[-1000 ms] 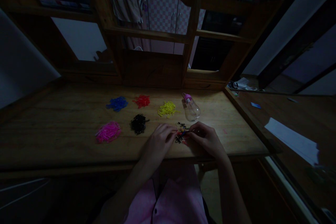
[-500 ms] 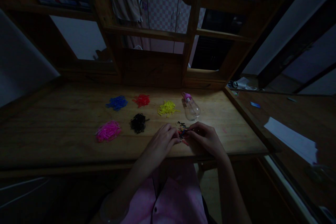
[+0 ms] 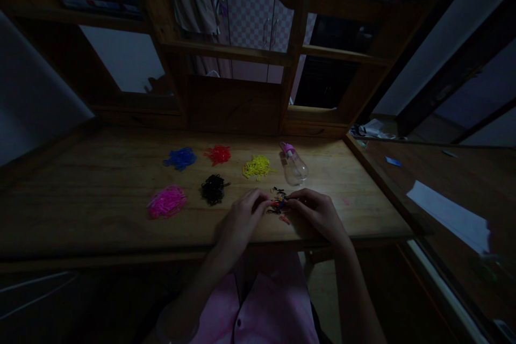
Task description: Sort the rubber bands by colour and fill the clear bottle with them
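Note:
A small mixed heap of coloured rubber bands [image 3: 278, 209] lies on the wooden desk, with black, red, blue and yellow ones in it. My left hand [image 3: 246, 215] is at its left side, thumb and forefinger pinched on a red rubber band [image 3: 274, 204]. From the right, my right hand [image 3: 316, 209] reaches into the same heap with its fingertips closed together; what they hold is too small and dark to make out. Sorted piles lie beyond and to the left: yellow [image 3: 258, 167], black [image 3: 213, 189], red [image 3: 218, 155], blue [image 3: 180, 158] and pink [image 3: 166, 201] bands.
A clear bulb-shaped bottle [image 3: 296, 167] with a pink cap lies behind the mixed heap. A wooden shelf frame [image 3: 229, 54] rises along the desk's back. On the right-hand side surface are white papers [image 3: 447, 215] and a small blue card [image 3: 392, 161].
My left hand has drawn slightly left from the heap, with red now showing at its fingertips. My right hand has barely moved. The sorted piles stay as they were.

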Demonstrator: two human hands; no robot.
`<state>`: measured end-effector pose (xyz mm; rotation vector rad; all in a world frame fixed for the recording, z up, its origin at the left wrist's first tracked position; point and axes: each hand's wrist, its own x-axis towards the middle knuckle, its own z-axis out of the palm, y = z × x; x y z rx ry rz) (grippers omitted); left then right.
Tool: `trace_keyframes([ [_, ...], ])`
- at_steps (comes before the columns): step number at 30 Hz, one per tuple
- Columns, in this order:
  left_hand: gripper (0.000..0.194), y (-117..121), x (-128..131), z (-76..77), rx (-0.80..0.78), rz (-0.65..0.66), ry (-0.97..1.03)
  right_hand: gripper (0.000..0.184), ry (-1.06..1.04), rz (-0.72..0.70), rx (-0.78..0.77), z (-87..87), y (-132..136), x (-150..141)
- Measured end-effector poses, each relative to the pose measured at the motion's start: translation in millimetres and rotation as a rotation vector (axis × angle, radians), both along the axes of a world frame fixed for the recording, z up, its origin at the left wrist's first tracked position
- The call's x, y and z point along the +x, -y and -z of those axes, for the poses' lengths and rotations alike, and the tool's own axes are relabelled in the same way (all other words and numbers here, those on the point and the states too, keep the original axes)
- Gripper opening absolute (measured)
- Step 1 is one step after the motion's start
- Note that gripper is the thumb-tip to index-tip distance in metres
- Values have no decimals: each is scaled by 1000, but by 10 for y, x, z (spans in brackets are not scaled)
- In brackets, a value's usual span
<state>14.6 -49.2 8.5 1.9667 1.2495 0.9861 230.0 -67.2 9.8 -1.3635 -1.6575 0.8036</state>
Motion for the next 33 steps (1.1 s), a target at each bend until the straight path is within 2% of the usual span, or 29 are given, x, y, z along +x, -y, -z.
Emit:
trace_keyframes([
  [7,11,22,-5,53,29,75,38,21,15,-28,81,-55,-2,7],
  [10,13,-12,-16,72,10,100,-24,22,19,-33,90,-48,-8,12],
  [15,5,-94,-31,62,13,134,-144,21,39,-29,107,-29,-12,25],
  [22,3,-71,-45,101,140,225,-250,22,32,-27,95,-34,-6,16],
  [25,5,-66,-36,127,161,208,-237,22,33,-14,84,-30,-5,12],
  [30,7,-62,-33,69,15,84,-115,22,29,-10,71,-14,-9,14],
  [33,6,-55,-42,17,-20,20,-57,22,20,-7,54,-1,-12,17],
])
